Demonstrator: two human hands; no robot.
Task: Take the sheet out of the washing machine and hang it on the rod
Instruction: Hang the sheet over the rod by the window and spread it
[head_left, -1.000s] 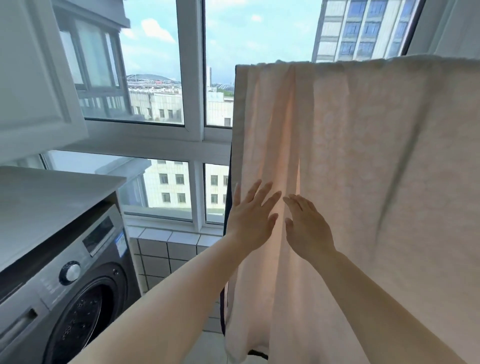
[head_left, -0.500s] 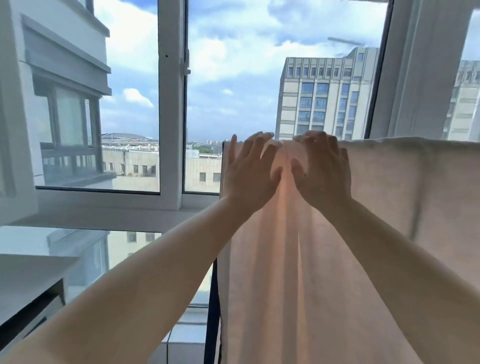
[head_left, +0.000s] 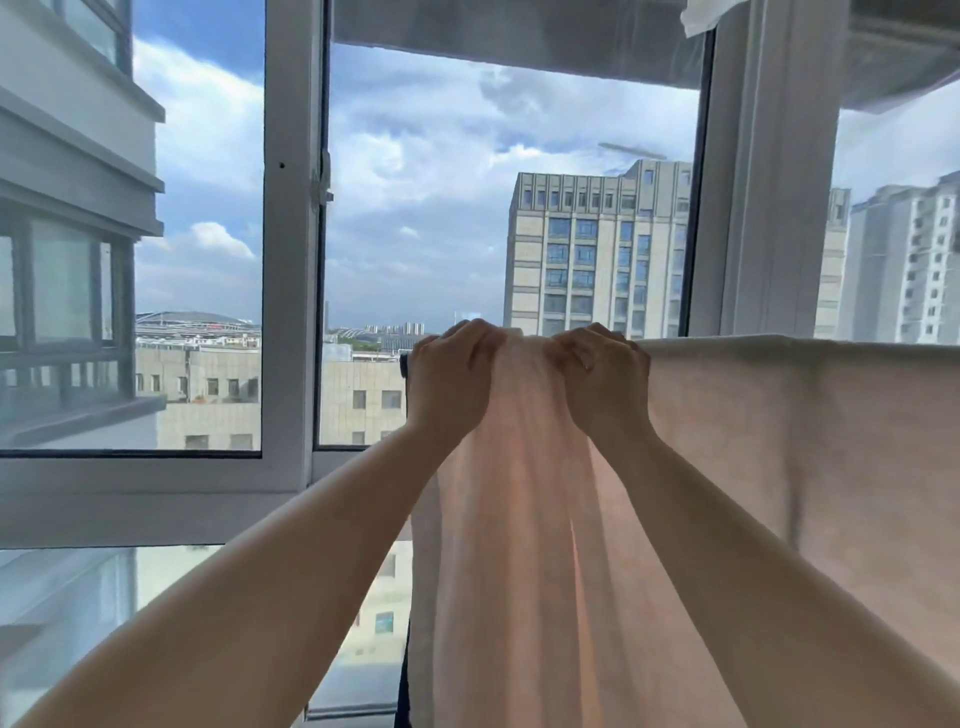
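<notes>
A pale pink sheet hangs draped over the rod, its top fold running level from the centre to the right edge. Only the rod's dark left end pokes out past the cloth. My left hand grips the sheet's top edge near its left corner, fingers curled over the fold. My right hand grips the same fold just to the right. Between the two hands the cloth is bunched into folds that fall straight down. The washing machine is out of view.
A white window frame stands right behind the rod, with glass panes and city buildings beyond. A white post rises at the right. A dark upright of the drying rack shows below the sheet's left edge.
Both hands rose from the sheet's middle to its top fold, then curled from flat palms into a grip on it. The view tilted up, and the washing machine dropped out of sight.
</notes>
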